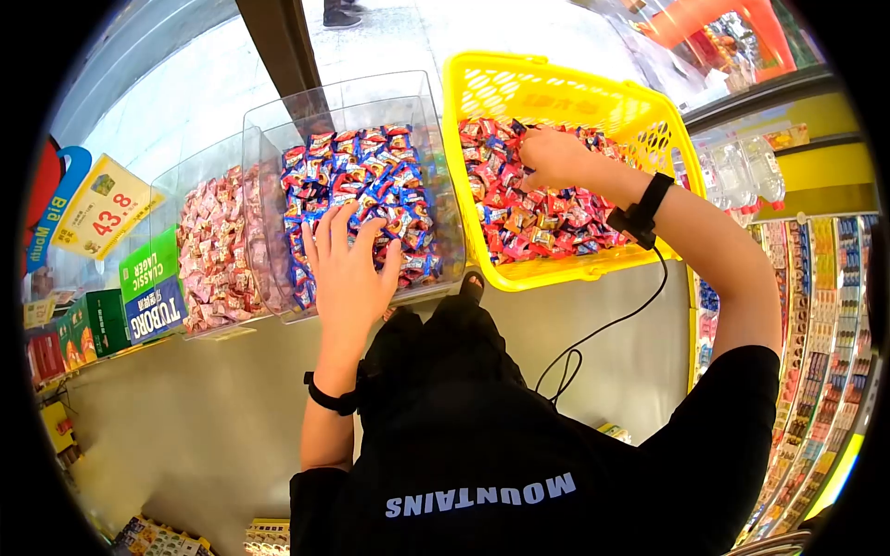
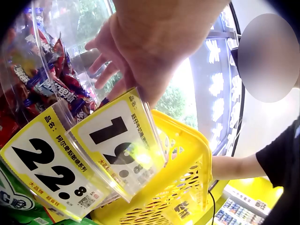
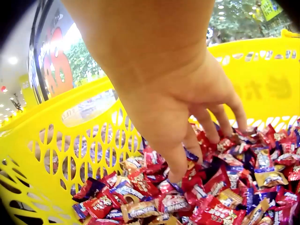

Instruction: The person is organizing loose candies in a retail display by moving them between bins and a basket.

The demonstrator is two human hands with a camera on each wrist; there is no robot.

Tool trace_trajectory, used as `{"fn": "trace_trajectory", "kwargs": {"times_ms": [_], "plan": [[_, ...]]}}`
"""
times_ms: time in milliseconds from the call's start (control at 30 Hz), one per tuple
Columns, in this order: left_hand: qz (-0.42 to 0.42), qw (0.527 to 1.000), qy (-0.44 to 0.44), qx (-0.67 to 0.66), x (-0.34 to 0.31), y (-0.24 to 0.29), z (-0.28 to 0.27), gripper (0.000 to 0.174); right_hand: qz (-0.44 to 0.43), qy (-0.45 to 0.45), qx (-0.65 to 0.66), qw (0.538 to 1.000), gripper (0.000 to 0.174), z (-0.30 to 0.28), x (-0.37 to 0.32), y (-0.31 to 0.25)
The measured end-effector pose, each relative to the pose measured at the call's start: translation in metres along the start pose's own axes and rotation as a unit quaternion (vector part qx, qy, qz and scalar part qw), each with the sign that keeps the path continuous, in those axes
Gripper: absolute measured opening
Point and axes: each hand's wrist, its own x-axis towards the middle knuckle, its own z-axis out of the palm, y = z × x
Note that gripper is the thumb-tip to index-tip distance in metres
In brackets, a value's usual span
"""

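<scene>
My left hand [image 1: 348, 269] is spread over blue-and-red wrapped candies [image 1: 352, 171] in a clear plastic bin [image 1: 264, 176]. It holds nothing that shows, and its fingertips overlap the candies in the head view. To the right, my right hand [image 1: 558, 159] reaches into a yellow shopping basket [image 1: 547, 82] heaped with red, purple and gold wrapped candies [image 1: 542, 227]. From the right wrist, the thumb and fingers of that hand [image 3: 173, 117] point down, apart from each other, with their tips among the candies [image 3: 220, 183].
Pink wrapped candies [image 1: 218, 246] fill another bin on the left, beside a green-and-blue Tuborg box [image 1: 153, 287]. Price cards [image 2: 51, 159] hang at the bin's front. Shelves of small packets [image 1: 807, 361] line the right side. A black cable [image 1: 612, 324] trails from the right wrist.
</scene>
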Motion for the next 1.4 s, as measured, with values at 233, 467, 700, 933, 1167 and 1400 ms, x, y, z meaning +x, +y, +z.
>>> {"fn": "trace_trajectory", "kwargs": {"times_ms": [233,467,700,933,1167,1400], "plan": [[0.000,1.000,-0.019,-0.001,0.001,0.000,-0.001,0.031,-0.045,0.087,0.054,0.994,0.037,-0.025,-0.055,-0.010],[0.011,0.999,-0.032,-0.002,0.001,-0.003,0.000,0.030,-0.072,0.093,0.131,0.984,0.029,-0.019,-0.097,-0.027],[0.053,0.996,0.015,-0.064,0.006,0.002,-0.014,0.038,-0.132,0.256,0.298,0.910,0.017,-0.044,-0.133,-0.070],[0.214,0.961,-0.012,-0.173,0.011,0.037,-0.069,0.046,-0.253,0.417,0.307,0.817,0.016,-0.025,-0.138,-0.144],[0.208,0.967,0.011,-0.147,0.005,0.037,-0.063,0.026,-0.228,0.420,0.285,0.831,0.019,-0.014,-0.145,-0.152],[0.116,0.992,0.012,-0.047,0.004,-0.007,-0.041,0.021,-0.133,0.368,0.228,0.892,0.021,-0.027,-0.151,-0.089]]}}
